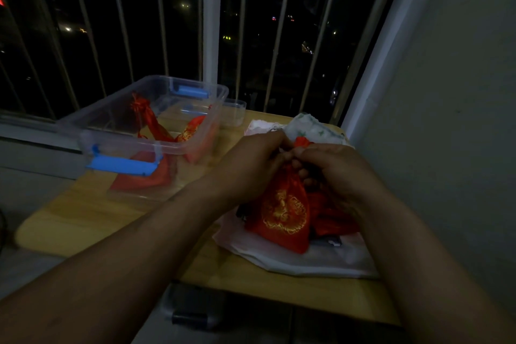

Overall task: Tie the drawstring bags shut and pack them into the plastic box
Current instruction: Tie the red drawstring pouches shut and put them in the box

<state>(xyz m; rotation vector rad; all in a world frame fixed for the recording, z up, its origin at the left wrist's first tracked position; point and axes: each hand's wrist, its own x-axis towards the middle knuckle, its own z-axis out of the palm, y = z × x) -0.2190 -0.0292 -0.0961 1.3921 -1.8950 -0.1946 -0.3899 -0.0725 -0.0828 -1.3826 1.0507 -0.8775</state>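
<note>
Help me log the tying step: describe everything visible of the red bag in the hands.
The red bag looks like shiny satin, with a round gold embroidered emblem on its front. It stands roughly upright on a white cloth, its neck gathered into a small tuft. The left hand and right hand both grip the neck.
</note>
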